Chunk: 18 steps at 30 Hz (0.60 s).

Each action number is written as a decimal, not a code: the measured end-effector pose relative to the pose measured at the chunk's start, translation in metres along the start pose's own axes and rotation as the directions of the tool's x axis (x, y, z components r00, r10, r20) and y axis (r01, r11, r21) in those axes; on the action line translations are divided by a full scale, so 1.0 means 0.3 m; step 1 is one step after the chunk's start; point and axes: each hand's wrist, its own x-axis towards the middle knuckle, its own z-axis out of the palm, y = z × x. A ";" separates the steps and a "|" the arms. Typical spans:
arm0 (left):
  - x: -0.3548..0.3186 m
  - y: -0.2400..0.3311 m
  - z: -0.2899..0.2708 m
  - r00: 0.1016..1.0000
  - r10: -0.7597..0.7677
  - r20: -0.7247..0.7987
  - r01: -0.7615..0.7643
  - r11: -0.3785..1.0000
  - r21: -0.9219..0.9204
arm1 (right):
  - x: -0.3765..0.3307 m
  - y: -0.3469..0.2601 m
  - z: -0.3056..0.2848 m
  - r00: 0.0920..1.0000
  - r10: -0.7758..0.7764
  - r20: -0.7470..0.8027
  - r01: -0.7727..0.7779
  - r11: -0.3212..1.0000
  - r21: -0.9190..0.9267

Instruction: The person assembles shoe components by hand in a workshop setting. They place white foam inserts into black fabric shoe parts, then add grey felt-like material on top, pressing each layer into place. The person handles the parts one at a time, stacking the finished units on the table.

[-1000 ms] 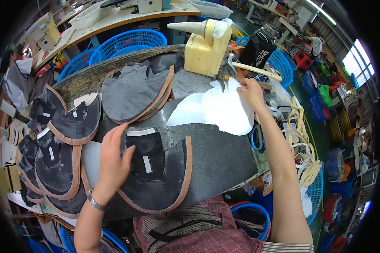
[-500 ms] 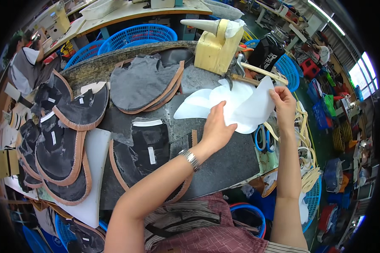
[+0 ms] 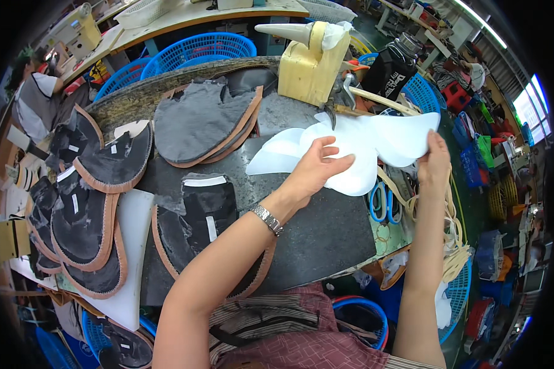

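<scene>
Several thin white shaped sheets (image 3: 348,147) lie overlapped and fanned out on the dark worktop. My right hand (image 3: 436,158) pinches the edge of one white sheet (image 3: 406,138) at the right of the pile, its far end raised. Over the front left of the pile is my left hand (image 3: 320,163), wearing a metal watch, with thumb and fingers apart and nothing held; whether its fingertips touch a sheet is hard to tell. Left of that forearm lies a black shoe upper (image 3: 194,215) with tan edging and white strips. Behind it sits another stack of dark uppers (image 3: 206,123).
More black uppers (image 3: 86,227) overlap on a white board (image 3: 138,246) at the left. A yellow block with a horn (image 3: 308,71) and a hammer (image 3: 381,101) stand behind the sheets. Blue-handled scissors (image 3: 385,202) lie near my right forearm. A person (image 3: 40,101) sits at the far left.
My right hand has moved right, drawing a white sheet with it, away from the pile. My left hand has lifted its fingers apart over the sheets.
</scene>
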 end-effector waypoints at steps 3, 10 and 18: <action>-0.037 0.071 0.046 0.997 0.057 -0.053 -0.055 0.998 0.029 | -0.155 0.045 0.151 0.988 0.111 0.108 -0.117 0.992 0.054; -0.096 0.247 -0.263 0.531 0.679 0.506 -0.540 -0.189 0.820 | -0.115 0.120 0.164 0.899 0.373 0.228 -0.394 0.917 0.055; -0.395 0.423 -0.418 0.992 -0.066 -0.110 0.093 0.958 0.270 | -0.346 0.060 0.280 0.871 -0.221 0.439 0.461 0.679 -0.571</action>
